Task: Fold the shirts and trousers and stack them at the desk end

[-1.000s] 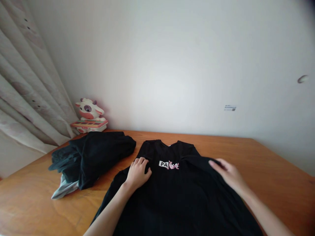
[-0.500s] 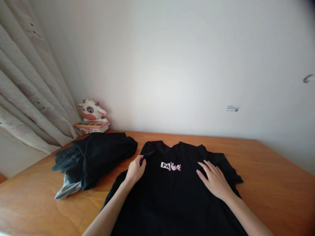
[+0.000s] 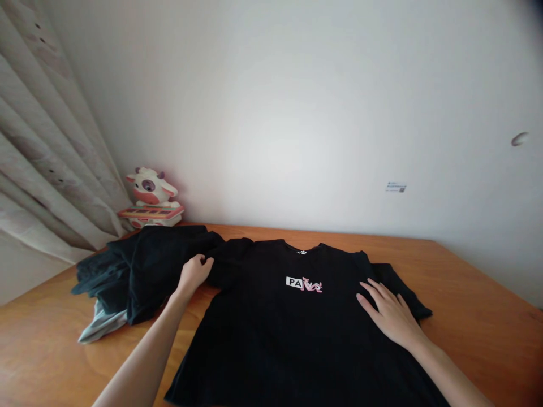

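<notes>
A black T-shirt point(image 3: 292, 339) lies spread on the wooden table, front side up, its neckline toward the wall. On its chest is a small white and pink print point(image 3: 304, 284). My left hand point(image 3: 195, 273) pinches the edge of the left sleeve, which is stretched out sideways. Fingers spread, my right hand point(image 3: 388, 311) rests flat on the shirt near the right sleeve point(image 3: 403, 288). Just beyond my left hand sits a heap of dark clothes point(image 3: 148, 271), with a grey piece point(image 3: 104, 322) poking out at its front.
A cow-shaped toy keyboard point(image 3: 153, 198) stands in the far left corner beside a pale curtain point(image 3: 46, 147). Behind the table point(image 3: 479, 316) rises a white wall point(image 3: 288, 113) with a small sticker point(image 3: 396, 187).
My left hand has moved left, pulling the folded-in left sleeve outward to the side. My right hand stays spread on the shirt. The view has shifted slightly.
</notes>
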Motion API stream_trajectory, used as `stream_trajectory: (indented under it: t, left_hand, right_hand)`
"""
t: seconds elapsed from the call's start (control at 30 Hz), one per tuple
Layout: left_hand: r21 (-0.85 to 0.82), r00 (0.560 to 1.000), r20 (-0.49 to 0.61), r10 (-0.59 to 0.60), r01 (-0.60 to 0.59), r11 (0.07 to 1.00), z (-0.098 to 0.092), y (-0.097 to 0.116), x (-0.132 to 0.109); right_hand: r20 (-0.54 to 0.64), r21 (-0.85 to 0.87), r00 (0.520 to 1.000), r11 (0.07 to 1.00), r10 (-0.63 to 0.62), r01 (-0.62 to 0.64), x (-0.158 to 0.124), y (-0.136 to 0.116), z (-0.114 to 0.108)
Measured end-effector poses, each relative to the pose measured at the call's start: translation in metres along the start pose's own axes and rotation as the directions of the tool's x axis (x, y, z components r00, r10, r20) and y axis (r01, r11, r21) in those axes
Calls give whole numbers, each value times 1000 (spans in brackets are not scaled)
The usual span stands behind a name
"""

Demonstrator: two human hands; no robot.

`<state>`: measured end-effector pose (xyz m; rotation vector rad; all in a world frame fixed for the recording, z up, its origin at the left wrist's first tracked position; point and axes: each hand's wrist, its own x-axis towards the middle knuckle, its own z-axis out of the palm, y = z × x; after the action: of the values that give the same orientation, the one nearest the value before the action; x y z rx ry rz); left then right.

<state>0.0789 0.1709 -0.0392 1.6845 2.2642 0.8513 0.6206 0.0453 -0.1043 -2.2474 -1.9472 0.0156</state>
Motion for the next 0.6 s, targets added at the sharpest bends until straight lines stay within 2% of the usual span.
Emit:
stream_trajectory:
  t: [0.07, 0.1, 0.13, 0.17, 0.2, 0.27, 0.33, 0.37, 0.47, 0.6]
  left_hand:
    - [45, 998, -48, 40, -38, 998, -3, 8, -8]
    - [74, 989, -100, 105, -98, 992, -2, 17, -15]
    - [110, 966, -161, 200, -184, 977, 1, 29, -24]
    - [153, 919, -206, 336, -309, 939, 6, 43, -34]
    - [166, 866, -189, 463, -437, 884, 14, 59, -46]
    - [133, 763, -60, 644, -633, 763, 35, 88, -70]
    - [99, 712, 88, 697, -702, 705, 59, 108, -91]
    - [88, 702, 165, 693, -710, 699, 68, 112, -101]
    - [113, 741, 317, 592, -649, 752, 83, 108, -124]
    - [226, 796, 346, 497, -585, 779, 75, 106, -138]
  right_hand:
    - [-49, -62, 998, 998, -30, 27, 6, -5, -3]
    - [-85, -90, 995, 995, -54, 47, 10, -11, -5]
    - [-119, -103, 989, 992, -83, 70, 15, -21, -7]
    - [-144, -98, 983, 990, -111, 97, 19, -33, -8]
    - [-154, -75, 979, 989, -136, 126, 22, -47, -8]
    - [-124, -5, 977, 985, -173, 173, 26, -78, -6]
    - [-44, 46, 981, 980, -191, 193, 23, -103, -2]
    - [-5, 60, 981, 979, -193, 193, 20, -112, -1]
    - [40, 79, 977, 976, -209, 205, 6, -117, -1]
    - [0, 118, 956, 950, -292, 290, 4, -107, -20]
